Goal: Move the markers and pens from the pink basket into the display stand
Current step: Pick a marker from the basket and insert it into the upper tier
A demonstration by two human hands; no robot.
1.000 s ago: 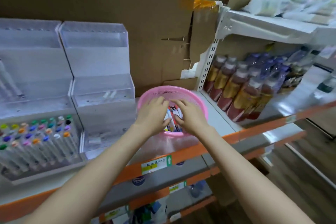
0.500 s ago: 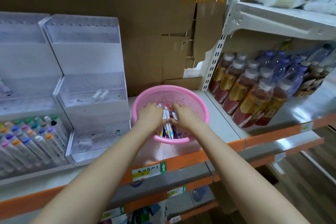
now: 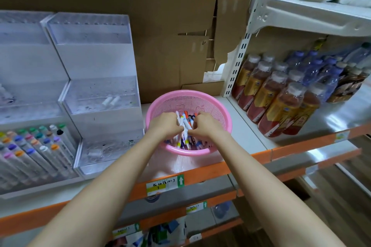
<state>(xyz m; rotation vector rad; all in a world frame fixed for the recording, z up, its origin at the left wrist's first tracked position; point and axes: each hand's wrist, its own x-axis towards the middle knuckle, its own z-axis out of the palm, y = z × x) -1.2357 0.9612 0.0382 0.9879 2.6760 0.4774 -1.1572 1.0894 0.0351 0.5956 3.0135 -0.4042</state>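
A round pink basket (image 3: pixel 218 106) stands on the shelf, holding a heap of markers and pens (image 3: pixel 185 138). Both my hands are inside it. My left hand (image 3: pixel 165 124) is closed around a few white-barrelled markers (image 3: pixel 181 121), and my right hand (image 3: pixel 207 126) pinches the same bunch from the other side. To the left stands a clear tiered display stand (image 3: pixel 100 94); its tiers are nearly bare, with two small white pieces on the middle step. A second stand (image 3: pixel 30 146) further left holds several markers with coloured caps.
Shrink-wrapped drink bottles (image 3: pixel 281 98) fill the shelf to the right, behind a white upright post (image 3: pixel 236 62). Brown cardboard (image 3: pixel 160 26) backs the shelf. An orange shelf edge (image 3: pixel 200 174) with price labels runs in front; lower shelves lie below.
The view has drifted left and down. My hands have closed in on the markers in the basket and gathered a bunch between them.
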